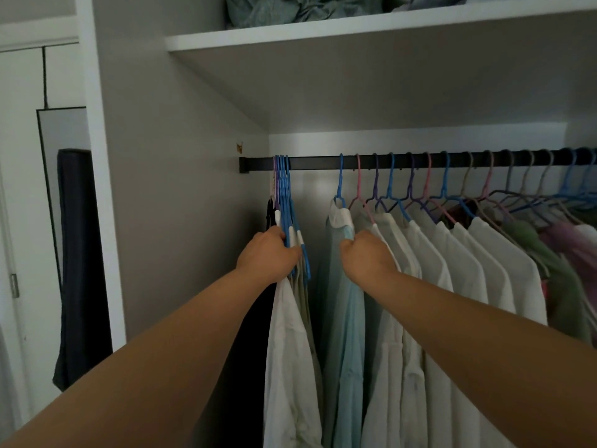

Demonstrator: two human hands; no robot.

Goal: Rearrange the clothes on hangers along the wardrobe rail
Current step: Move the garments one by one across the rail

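Clothes on coloured hangers are hanging along the black rail [323, 162]. At its left end, the left hand [269, 253] is gripping a bunched group of blue hangers [286, 202] carrying pale garments. Across a gap, the right hand [368, 255] is pinching the pale blue shirt [344, 318], first in a row of white shirts [452, 270]. Bundled fabric [274, 9] is sitting on the shelf [323, 35] above. No writing is readable.
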